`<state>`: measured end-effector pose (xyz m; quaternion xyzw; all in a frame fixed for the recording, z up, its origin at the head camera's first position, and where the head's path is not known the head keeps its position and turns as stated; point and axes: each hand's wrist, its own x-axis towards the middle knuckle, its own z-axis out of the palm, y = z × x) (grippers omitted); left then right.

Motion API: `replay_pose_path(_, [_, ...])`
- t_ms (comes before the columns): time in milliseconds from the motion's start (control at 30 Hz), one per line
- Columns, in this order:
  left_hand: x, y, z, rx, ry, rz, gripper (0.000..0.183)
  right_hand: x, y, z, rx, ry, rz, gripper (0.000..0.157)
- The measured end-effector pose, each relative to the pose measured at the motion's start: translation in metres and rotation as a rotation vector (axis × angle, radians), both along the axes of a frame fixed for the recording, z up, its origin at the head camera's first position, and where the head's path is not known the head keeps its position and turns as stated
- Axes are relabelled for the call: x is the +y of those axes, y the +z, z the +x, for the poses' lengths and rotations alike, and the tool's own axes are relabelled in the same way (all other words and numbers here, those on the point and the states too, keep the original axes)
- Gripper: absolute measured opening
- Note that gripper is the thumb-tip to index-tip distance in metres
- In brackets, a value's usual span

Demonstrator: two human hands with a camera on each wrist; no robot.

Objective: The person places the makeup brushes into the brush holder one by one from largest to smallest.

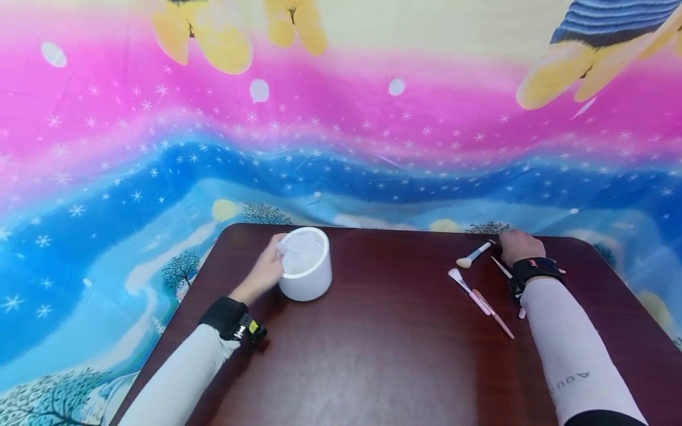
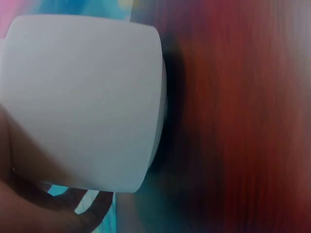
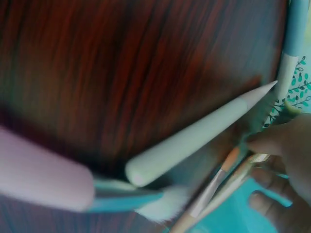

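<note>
My left hand [image 1: 269, 266] grips the rim of a round white holder [image 1: 306, 284] with pale dividers inside. In the left wrist view the holder's smooth side [image 2: 82, 102] hides much of the hand; its base shows a dark shadow. Over at the table's far right, my right hand [image 1: 522, 245] pinches a tan-handled makeup brush [image 3: 228, 188] between thumb and fingers. Beside that brush lies one with an orange tip [image 3: 232, 158]. A white pointed brush handle [image 3: 189, 138] and a thick pink-handled brush [image 3: 43, 170] are nearer the wrist camera.
Left of my right hand lie a blue-and-white brush [image 1: 474, 255], a pink brush with pale bristles [image 1: 471, 293] and a thin pink brush [image 1: 498, 319]. Behind the dark wooden table [image 1: 383, 343] hangs a colourful printed cloth [image 1: 362, 136].
</note>
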<state>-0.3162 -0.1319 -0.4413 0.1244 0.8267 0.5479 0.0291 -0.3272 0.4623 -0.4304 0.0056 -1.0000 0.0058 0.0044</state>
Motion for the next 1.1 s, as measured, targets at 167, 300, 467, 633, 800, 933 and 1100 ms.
replay_pose_path(167, [0.042,0.0,0.016,0.019,-0.082,0.003,0.05,-0.011,0.019,0.001,0.188,0.118,-0.052,0.026])
replay_pose_path(300, [0.064,-0.001,0.022,0.024,-0.106,0.015,0.049,-0.035,0.057,0.008,0.337,0.232,-0.165,0.018])
replay_pose_path(467, [0.081,-0.001,0.023,0.008,-0.122,0.022,0.046,-0.076,0.117,0.027,0.483,0.289,-0.289,0.016])
replay_pose_path(633, [0.092,0.0,0.022,-0.018,-0.127,0.053,0.044,-0.122,0.161,0.053,0.546,0.309,-0.495,0.027])
replay_pose_path(800, [0.098,0.0,0.019,-0.042,-0.173,0.093,0.042,-0.167,0.177,0.069,0.53,0.33,-0.656,0.029])
replay_pose_path(933, [0.102,0.003,0.014,-0.065,-0.217,0.104,0.042,-0.191,0.178,0.074,0.458,0.359,-0.749,0.029])
replay_pose_path(1100, [0.106,0.004,0.009,-0.106,-0.284,0.107,0.045,-0.211,0.171,0.074,0.38,0.391,-0.866,0.027])
